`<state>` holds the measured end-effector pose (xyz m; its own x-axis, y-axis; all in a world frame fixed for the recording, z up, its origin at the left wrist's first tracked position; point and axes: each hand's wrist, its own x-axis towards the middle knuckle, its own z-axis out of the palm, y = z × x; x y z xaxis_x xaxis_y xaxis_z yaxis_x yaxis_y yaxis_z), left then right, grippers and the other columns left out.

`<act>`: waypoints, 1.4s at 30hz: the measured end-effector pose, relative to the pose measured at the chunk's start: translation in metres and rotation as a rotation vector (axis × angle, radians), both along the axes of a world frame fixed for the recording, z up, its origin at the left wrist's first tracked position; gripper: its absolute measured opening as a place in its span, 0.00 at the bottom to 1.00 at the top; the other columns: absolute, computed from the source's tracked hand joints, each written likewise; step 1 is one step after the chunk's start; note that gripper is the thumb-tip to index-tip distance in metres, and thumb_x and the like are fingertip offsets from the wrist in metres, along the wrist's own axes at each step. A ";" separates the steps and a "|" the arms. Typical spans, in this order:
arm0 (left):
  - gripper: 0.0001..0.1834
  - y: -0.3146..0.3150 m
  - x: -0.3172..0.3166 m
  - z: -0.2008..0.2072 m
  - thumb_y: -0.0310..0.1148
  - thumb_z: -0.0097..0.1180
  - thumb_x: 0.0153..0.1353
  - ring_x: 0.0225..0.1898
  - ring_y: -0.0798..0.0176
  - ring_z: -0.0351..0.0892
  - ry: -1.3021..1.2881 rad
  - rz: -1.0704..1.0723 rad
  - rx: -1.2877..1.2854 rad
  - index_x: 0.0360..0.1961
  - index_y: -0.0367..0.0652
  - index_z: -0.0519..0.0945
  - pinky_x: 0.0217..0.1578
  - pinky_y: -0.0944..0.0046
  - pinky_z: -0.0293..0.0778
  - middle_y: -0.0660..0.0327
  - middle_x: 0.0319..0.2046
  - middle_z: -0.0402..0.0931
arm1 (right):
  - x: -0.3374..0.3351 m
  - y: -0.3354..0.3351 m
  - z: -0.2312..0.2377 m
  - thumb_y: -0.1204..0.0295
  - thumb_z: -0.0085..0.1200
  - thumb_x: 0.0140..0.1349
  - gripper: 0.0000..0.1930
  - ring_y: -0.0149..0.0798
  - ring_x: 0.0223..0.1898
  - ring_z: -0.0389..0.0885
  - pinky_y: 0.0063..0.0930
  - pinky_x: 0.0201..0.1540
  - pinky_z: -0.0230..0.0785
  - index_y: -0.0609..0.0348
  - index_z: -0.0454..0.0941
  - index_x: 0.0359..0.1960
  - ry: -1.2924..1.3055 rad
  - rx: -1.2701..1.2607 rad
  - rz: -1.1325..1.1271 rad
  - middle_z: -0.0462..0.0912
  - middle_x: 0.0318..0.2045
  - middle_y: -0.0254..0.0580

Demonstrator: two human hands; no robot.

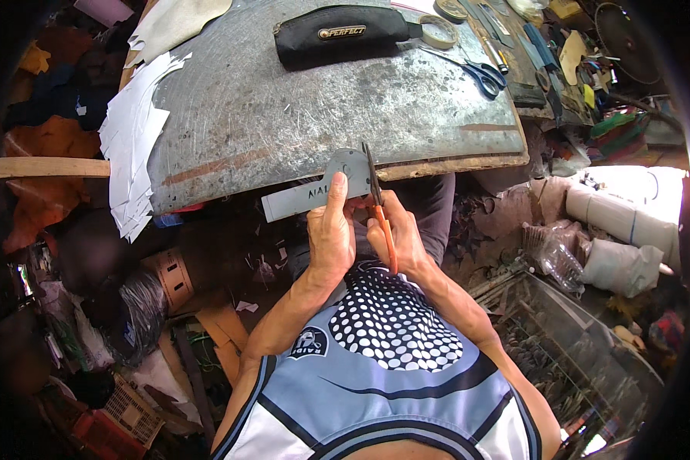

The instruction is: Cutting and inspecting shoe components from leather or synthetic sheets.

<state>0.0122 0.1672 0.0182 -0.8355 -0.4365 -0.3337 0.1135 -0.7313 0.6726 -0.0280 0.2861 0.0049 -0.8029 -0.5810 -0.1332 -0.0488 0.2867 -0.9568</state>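
Note:
Just in front of the table's near edge, my left hand grips a grey template piece, thumb pressed flat on its face. The piece has a rounded upper end, a strip reaching left and dark handwriting on it. My right hand is closed round the orange handles of a pair of scissors. Their dark blades point away from me, along the right edge of the rounded end. Whether the blades bite into the piece is hard to tell. The fingers under the piece are partly hidden.
On the metal-topped table lie a black zipped pouch, a tape roll and blue-handled scissors. White paper sheets overhang its left edge. Wrapped white rolls stand right; a plastic crate and scraps lie lower left.

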 end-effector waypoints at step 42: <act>0.14 -0.003 0.004 0.002 0.39 0.49 0.68 0.34 0.71 0.73 -0.080 -0.044 -0.155 0.38 0.38 0.79 0.37 0.69 0.69 0.62 0.35 0.78 | -0.015 0.007 0.019 0.74 0.48 0.55 0.22 0.48 0.21 0.75 0.36 0.28 0.67 0.63 0.60 0.52 -0.016 0.071 0.107 0.73 0.21 0.50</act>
